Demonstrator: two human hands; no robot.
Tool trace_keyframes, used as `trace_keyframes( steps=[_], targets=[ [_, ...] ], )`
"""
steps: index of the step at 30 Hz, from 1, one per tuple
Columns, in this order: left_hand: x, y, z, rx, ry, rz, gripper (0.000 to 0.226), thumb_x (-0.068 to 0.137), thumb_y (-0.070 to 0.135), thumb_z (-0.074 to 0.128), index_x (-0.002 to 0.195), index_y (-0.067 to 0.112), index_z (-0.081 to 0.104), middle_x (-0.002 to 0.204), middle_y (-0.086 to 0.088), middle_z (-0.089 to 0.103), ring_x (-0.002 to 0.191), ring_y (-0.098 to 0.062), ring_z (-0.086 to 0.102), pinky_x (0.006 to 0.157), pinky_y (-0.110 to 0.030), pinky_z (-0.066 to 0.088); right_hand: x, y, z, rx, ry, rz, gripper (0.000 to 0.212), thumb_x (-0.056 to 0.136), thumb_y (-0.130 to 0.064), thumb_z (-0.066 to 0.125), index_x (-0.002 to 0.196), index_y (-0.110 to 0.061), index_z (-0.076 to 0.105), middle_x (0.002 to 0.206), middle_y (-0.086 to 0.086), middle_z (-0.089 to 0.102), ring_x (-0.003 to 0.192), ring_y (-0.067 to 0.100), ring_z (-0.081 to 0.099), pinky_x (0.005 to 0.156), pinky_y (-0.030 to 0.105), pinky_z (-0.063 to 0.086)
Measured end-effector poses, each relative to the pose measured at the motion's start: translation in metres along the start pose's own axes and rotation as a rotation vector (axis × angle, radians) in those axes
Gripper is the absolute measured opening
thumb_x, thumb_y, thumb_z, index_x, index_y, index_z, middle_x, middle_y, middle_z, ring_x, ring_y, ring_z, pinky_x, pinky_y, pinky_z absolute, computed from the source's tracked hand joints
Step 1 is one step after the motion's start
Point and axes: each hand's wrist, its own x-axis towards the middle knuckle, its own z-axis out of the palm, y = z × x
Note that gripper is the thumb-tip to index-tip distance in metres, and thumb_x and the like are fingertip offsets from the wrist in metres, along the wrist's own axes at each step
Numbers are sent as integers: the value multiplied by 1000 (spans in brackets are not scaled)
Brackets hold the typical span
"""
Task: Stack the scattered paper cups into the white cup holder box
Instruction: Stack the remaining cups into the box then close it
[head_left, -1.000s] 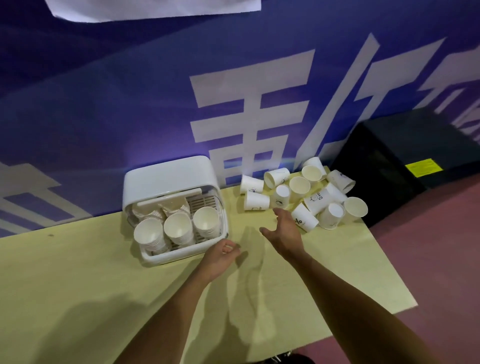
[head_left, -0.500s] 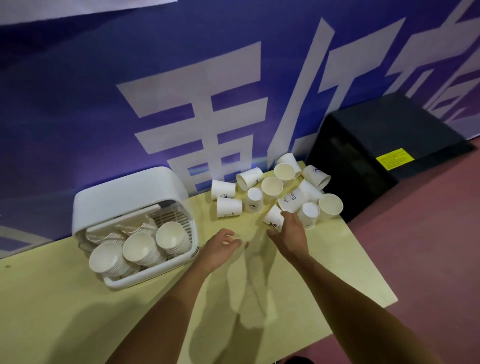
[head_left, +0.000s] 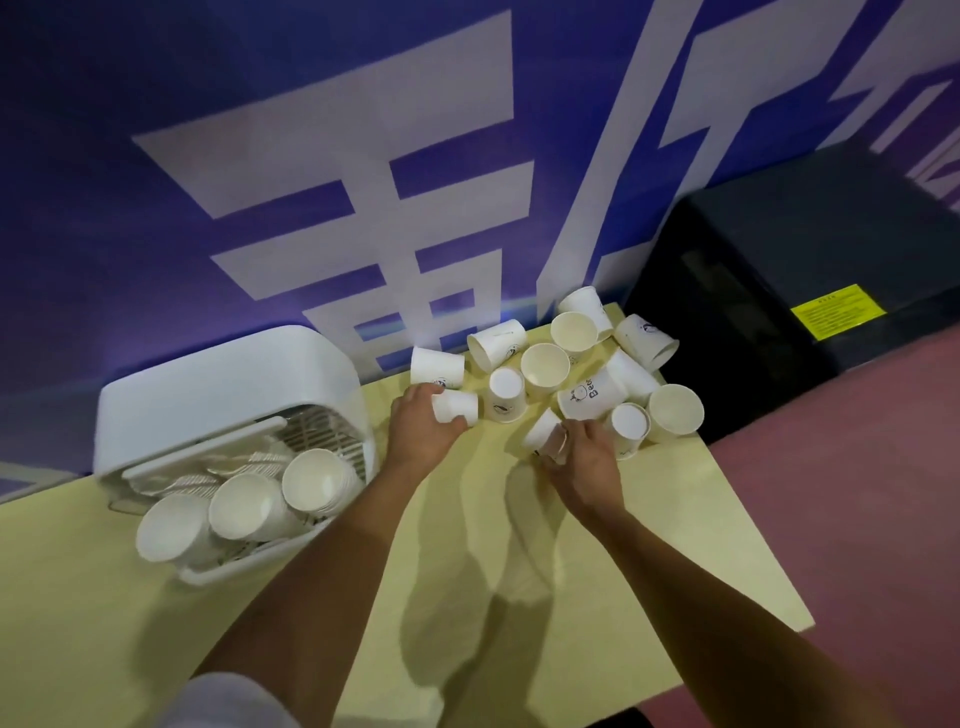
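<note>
A blue wall banner (head_left: 260, 156) with large white characters stands behind a pale yellow surface (head_left: 467, 571); at its left sits the white cup holder box (head_left: 223, 384), lid raised, three stacks of paper cups (head_left: 249, 506) leaning out of its front; just right of the box the left hand (head_left: 423, 434) has its grip closed around a paper cup lying on its side (head_left: 456, 406), thumb below and fingers over it; beyond lies the scattered cluster of cups (head_left: 571, 358), some upright, some upside down, some tipped over; the right hand (head_left: 584, 467) grips another tilted cup (head_left: 541, 431) at the near edge of the cluster, fingers wrapped on it; at far right a black box (head_left: 805, 249) with a yellow label (head_left: 836, 312) stands on the reddish floor (head_left: 857, 493).
</note>
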Motion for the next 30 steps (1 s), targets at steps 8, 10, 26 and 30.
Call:
trace_keyframes(
  steps=[8,10,26,30],
  targets=[
    [16,-3,17,259,-51,-10,69,79,33,76,141,25,47,143,0,48,133,-29,37,104,-43,36,8,13,8,-47,3,-33,36,79,-25,77,105,-8,61,96,9,57,90,30,52,74,40,47],
    [16,-3,19,318,-53,-18,71,79,31,74,143,26,45,143,-2,45,129,-30,36,102,-42,34,7,16,8,-58,-21,-43,39,76,-28,80,104,-10,59,94,8,59,89,29,53,73,39,45],
    [-17,-14,26,271,-222,-86,62,77,50,73,121,15,48,122,-6,58,115,-29,55,95,-40,39,-17,-1,13,5,-92,55,48,79,-35,70,115,-12,48,102,8,62,93,34,59,76,42,51],
    [-32,-22,17,130,-257,-101,66,81,52,71,130,13,49,127,-8,54,115,-29,55,95,-40,46,-23,-16,5,69,-63,51,59,76,-39,72,123,-13,47,115,8,62,102,31,59,83,43,52]
  ],
)
